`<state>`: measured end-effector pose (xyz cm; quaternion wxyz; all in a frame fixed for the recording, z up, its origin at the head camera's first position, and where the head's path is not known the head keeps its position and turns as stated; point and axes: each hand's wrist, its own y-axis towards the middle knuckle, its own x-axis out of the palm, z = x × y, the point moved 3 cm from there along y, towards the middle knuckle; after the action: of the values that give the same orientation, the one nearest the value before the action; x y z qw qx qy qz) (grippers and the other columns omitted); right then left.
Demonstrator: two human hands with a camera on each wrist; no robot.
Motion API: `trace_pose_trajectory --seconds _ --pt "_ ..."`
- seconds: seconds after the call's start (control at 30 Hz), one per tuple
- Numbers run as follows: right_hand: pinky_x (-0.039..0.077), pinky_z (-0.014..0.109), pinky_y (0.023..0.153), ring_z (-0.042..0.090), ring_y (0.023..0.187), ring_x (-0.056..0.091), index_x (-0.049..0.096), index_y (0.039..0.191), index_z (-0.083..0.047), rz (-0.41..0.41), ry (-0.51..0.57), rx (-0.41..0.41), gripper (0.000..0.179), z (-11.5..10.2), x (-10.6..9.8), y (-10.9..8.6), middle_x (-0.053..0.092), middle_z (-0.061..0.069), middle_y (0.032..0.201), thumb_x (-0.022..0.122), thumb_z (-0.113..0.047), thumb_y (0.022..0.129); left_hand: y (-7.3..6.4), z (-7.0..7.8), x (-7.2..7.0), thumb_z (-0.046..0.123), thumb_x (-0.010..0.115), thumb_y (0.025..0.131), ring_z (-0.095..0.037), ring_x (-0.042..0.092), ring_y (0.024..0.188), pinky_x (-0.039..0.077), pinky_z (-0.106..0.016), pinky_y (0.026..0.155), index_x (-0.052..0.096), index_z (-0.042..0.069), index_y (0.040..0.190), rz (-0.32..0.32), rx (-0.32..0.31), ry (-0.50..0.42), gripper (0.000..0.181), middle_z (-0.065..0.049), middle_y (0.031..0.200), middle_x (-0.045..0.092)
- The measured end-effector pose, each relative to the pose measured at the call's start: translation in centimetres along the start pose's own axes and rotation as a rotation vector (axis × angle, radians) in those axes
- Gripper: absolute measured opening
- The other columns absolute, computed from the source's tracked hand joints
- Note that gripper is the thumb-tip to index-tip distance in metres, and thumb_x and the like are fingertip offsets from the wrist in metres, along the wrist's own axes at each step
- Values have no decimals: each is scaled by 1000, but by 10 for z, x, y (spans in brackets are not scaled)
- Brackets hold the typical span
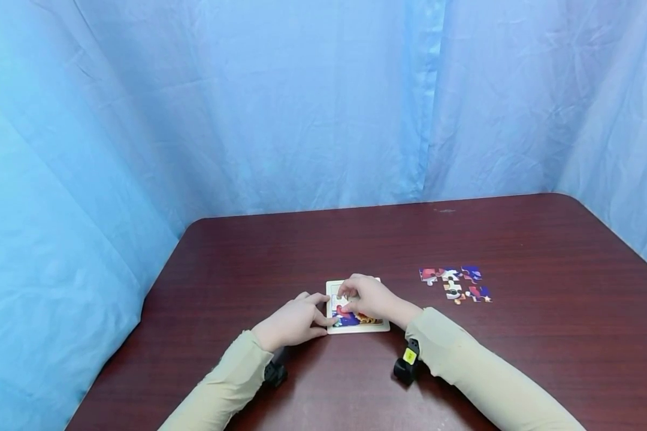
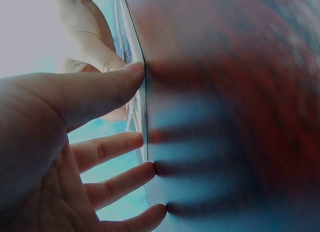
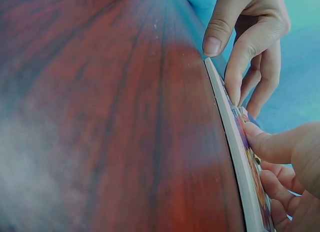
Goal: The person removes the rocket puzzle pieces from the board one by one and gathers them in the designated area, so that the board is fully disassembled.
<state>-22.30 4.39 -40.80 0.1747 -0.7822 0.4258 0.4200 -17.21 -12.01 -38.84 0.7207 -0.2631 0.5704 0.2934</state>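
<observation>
A white-rimmed jigsaw tray [image 1: 385, 326] lies on the table, with colourful pieces in its lower part. My left hand [image 1: 296, 320] is at its left side, thumb at the near corner and index fingertip down on the picture. In the left wrist view the other fingertips [image 2: 159, 168] reach the tabletop past the tray's edge. Over the tray my right hand [image 1: 371, 297] bends its fingers and pinches a jigsaw piece [image 3: 248, 116], which stands tilted up from the picture under the thumb. The palm hides part of the tray.
Several loose jigsaw pieces [image 1: 454, 290] lie in a group to the right of the tray, beyond the right forearm. The dark red wooden table [image 1: 280, 251] has rounded far corners. Blue curtains [image 1: 313, 108] hang behind it and at both sides.
</observation>
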Motion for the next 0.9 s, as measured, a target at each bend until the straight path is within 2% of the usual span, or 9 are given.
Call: trace_pose_trajectory --seconds 0.7,0.9 --pt "45 25 70 10 77 54 67 88 -11 9 -13 26 21 2 0 2 59 -2 82 80 -21 74 -1 0 -1 18 70 85 -29 54 101 48 -35 82 74 23 109 -3 4 -1 24 -16 133 53" --pt "44 25 68 9 74 52 65 86 -12 24 -13 64 24 2 3 3 59 -3 80 82 -24 72 -1 -1 1 18 70 85 -29 54 102 48 -35 82 74 23 108 5 6 1 24 -15 132 54"
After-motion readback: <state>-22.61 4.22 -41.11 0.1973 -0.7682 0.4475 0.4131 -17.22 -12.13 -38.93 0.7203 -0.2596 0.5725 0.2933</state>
